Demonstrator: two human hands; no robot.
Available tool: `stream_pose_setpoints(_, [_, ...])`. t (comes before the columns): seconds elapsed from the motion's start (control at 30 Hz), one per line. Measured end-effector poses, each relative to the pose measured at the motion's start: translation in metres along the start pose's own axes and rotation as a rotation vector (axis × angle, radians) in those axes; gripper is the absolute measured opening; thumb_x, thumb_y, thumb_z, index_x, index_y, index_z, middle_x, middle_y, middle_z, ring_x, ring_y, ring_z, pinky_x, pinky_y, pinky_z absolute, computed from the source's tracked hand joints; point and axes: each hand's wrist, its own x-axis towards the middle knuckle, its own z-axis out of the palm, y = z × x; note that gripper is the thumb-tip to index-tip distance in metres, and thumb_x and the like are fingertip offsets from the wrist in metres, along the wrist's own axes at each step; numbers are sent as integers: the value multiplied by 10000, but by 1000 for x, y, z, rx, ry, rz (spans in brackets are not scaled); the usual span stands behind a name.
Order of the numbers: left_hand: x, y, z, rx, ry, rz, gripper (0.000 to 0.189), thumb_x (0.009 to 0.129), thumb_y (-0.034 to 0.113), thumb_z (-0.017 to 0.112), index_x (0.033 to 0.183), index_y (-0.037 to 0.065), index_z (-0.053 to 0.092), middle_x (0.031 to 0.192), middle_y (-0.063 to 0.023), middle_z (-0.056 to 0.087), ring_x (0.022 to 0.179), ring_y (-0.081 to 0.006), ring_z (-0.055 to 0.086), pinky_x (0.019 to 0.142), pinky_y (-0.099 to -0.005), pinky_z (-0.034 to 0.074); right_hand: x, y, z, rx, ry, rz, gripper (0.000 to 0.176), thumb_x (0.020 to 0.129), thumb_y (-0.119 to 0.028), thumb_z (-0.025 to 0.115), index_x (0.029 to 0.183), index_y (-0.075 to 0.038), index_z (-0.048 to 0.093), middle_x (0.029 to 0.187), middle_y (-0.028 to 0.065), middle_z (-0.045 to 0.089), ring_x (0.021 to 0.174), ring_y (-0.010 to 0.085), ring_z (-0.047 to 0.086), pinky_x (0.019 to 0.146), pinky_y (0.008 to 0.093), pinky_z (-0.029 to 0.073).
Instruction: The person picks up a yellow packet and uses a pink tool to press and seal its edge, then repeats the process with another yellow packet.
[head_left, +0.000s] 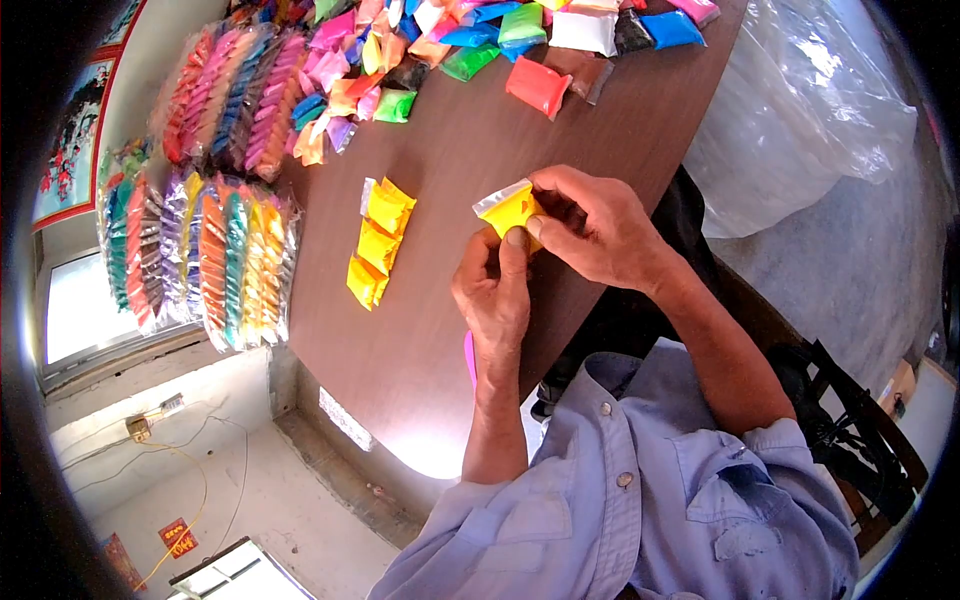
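While both hands work just over the table's [450, 150] near edge, the yellow packet [506, 208] sits pinched between them. The left hand [495, 300] is closed on its lower side with thumb and forefinger, and the right hand [600, 232] is clamped on its upper end. Good grip, I'd say: fingers at the edges, not crushing the filling. Toward the table's middle a row [378, 243] of yellow ones lies overlapping, and holding this one flat and square to it looks like the neat way. Mixed packets [440, 40] crowd the far end, a red packet [538, 87] lying just clear of them, so matching colour takes a sharp eye.
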Motion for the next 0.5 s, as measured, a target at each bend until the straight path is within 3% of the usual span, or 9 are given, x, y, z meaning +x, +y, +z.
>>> stream_pose_setpoints(0.17, [1,-5,0,-27,-2,63,229,1034,236,710,1074,11,715,868,-6,689,763,-69,588,691,-253,485,0,5,3,-30,6,-34,298,974,-110,730,1235,-3,635,980,88,730,827,129,725,736,259,585])
stream_pose_setpoints(0.23, [1,-5,0,-14,2,103,235,1019,238,726,1083,12,723,877,-32,718,762,-83,612,694,-269,510,-1,9,5,48,75,-27,256,939,-142,739,1153,-28,659,932,149,746,829,286,765,721,377,590])
stream_pose_setpoints(0.33, [0,5,3,13,-4,46,256,1017,258,728,1079,10,727,886,-25,714,769,-78,606,691,-263,508,-1,10,6,101,109,-20,244,933,-121,741,1146,-28,664,935,153,742,825,288,763,725,376,591])
stream_pose_setpoints(0.4, [-1,15,5,-85,13,-61,244,1050,270,683,1030,28,716,842,26,644,776,-62,567,700,-240,459,-1,9,6,92,92,-27,236,931,-108,738,1142,-29,667,936,155,742,827,283,763,727,377,592])
stream_pose_setpoints(0.5, [-1,14,5,-78,35,-50,279,1064,299,661,1010,31,717,830,28,636,770,-57,552,695,-240,452,-1,11,6,51,77,-62,221,930,-93,730,1134,-31,671,931,157,740,826,274,763,724,379,590])
